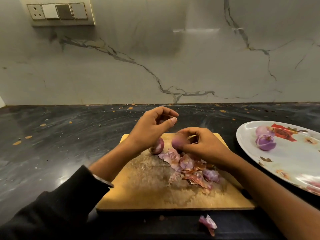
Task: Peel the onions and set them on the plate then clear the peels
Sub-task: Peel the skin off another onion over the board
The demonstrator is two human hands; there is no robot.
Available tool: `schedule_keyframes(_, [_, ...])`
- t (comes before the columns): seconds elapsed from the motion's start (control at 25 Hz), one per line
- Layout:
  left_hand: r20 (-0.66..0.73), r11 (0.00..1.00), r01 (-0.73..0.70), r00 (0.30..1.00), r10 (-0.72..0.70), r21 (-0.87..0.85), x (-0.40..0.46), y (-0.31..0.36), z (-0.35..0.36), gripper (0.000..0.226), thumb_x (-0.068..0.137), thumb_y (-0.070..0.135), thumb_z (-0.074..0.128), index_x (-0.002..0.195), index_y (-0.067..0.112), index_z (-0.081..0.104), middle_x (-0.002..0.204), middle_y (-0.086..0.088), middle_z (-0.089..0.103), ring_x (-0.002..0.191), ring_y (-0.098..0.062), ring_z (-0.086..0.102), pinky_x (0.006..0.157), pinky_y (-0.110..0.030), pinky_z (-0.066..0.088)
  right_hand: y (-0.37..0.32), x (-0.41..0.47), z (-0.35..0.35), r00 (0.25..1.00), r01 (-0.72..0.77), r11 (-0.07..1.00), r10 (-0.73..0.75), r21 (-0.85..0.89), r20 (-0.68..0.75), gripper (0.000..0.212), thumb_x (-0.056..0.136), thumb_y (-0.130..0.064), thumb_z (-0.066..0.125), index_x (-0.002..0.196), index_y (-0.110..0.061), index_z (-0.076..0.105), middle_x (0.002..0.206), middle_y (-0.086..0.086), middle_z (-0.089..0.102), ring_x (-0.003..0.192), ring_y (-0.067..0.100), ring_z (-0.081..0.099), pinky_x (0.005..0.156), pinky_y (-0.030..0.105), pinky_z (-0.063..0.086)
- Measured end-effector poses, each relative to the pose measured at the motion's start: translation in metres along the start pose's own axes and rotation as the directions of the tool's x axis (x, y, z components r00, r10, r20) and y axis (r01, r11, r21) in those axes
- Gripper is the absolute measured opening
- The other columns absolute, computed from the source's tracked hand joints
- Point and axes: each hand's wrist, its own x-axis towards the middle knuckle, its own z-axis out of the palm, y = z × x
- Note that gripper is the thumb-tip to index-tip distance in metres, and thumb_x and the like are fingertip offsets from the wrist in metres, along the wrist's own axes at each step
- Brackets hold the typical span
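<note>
My right hand (pixel 199 144) grips a purple onion (pixel 177 142) above the far part of the wooden cutting board (pixel 147 193). My left hand (pixel 152 129) hovers just left of it with fingers curled and thumb out; whether it pinches a scrap of peel I cannot tell. Another onion (pixel 158 146) lies on the board below my left wrist. A heap of purple and brown peels (pixel 190 168) covers the board's right half. Two peeled onions (pixel 265 142) sit on the white flowered plate (pixel 294 163) at the right.
One loose peel (pixel 208 224) lies on the dark speckled counter (pixel 60 135) in front of the board. A marble backsplash rises behind, with a switch panel (pixel 60 12) at the upper left.
</note>
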Motion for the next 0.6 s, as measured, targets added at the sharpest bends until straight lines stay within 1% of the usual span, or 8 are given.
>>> schedule_keyframes(0.08, [0.094,0.986,-0.001,0.995,-0.015,0.165,-0.004,-0.006,-0.005,0.020,0.094,0.024,0.064,0.114,0.024,0.065,0.103,0.008,0.069,0.096,-0.003,0.065,0.086,-0.025,0.055,0.004,-0.002,-0.001,0.999,0.029,1.000,-0.029,-0.010,0.023,0.040,0.082,-0.027,0.080,0.119,-0.029,0.066,0.112,-0.010,0.067,0.099,0.006,0.065,0.075,0.017,0.055])
schedule_keyframes(0.16, [0.165,0.969,0.011,0.985,-0.053,0.247,-0.007,-0.014,-0.003,0.024,0.093,0.028,0.065,0.117,0.029,0.062,0.106,0.013,0.067,0.097,0.000,0.064,0.082,-0.025,0.056,0.001,-0.004,-0.003,0.998,0.066,0.998,-0.065,-0.022,0.026,0.038,0.080,-0.026,0.081,0.114,-0.029,0.067,0.106,-0.011,0.069,0.096,0.006,0.067,0.076,0.017,0.057])
schedule_keyframes(0.24, [0.175,0.973,0.026,0.982,-0.068,0.230,-0.009,-0.019,0.002,0.031,0.092,0.030,0.067,0.122,0.030,0.058,0.108,0.013,0.066,0.100,-0.002,0.063,0.084,-0.031,0.058,-0.002,-0.004,-0.007,0.995,0.093,0.995,-0.094,0.032,0.024,0.037,0.078,-0.028,0.083,0.111,-0.030,0.068,0.101,-0.010,0.071,0.092,0.005,0.068,0.078,0.019,0.058])
schedule_keyframes(0.32, [0.168,0.978,0.012,0.985,-0.048,0.209,-0.007,-0.022,0.004,0.034,0.090,0.030,0.069,0.122,0.031,0.058,0.108,0.013,0.067,0.103,-0.001,0.064,0.088,-0.034,0.058,-0.002,-0.005,-0.012,0.994,0.109,0.987,-0.112,0.115,0.017,0.039,0.074,-0.030,0.086,0.110,-0.029,0.069,0.100,-0.007,0.073,0.092,0.008,0.070,0.080,0.022,0.059])
schedule_keyframes(0.4, [0.169,0.979,0.004,0.985,-0.040,0.205,-0.008,-0.023,0.003,0.033,0.087,0.029,0.072,0.118,0.032,0.060,0.107,0.014,0.068,0.104,0.000,0.064,0.088,-0.032,0.058,-0.001,-0.005,-0.015,0.994,0.100,0.974,-0.108,0.203,0.027,0.043,0.070,-0.032,0.084,0.111,-0.027,0.071,0.101,-0.005,0.074,0.092,0.010,0.071,0.079,0.024,0.060])
schedule_keyframes(0.48, [0.167,0.979,0.011,0.985,-0.046,0.204,-0.011,-0.025,0.000,0.038,0.083,0.026,0.076,0.117,0.033,0.060,0.105,0.014,0.070,0.102,0.001,0.065,0.087,-0.027,0.058,0.000,-0.005,-0.013,0.996,0.074,0.957,-0.084,0.281,0.021,0.044,0.069,-0.033,0.080,0.112,-0.023,0.073,0.101,-0.002,0.075,0.092,0.013,0.072,0.079,0.026,0.060])
schedule_keyframes(0.56, [0.162,0.981,0.003,0.986,-0.036,0.195,-0.012,-0.027,0.000,0.043,0.080,0.022,0.080,0.117,0.031,0.061,0.104,0.015,0.071,0.101,0.002,0.066,0.086,-0.022,0.056,0.002,-0.005,-0.010,0.998,0.052,0.944,-0.058,0.327,0.008,0.038,0.074,-0.027,0.078,0.111,-0.020,0.075,0.100,0.001,0.076,0.092,0.017,0.074,0.080,0.027,0.061])
schedule_keyframes(0.6, [0.164,0.982,-0.005,0.986,-0.027,0.191,-0.013,-0.028,0.000,0.043,0.079,0.021,0.080,0.118,0.029,0.062,0.105,0.015,0.071,0.101,0.002,0.065,0.087,-0.023,0.055,0.002,-0.004,-0.009,0.999,0.046,0.939,-0.048,0.341,-0.003,0.032,0.078,-0.023,0.076,0.110,-0.019,0.076,0.100,0.001,0.077,0.093,0.017,0.074,0.081,0.028,0.061])
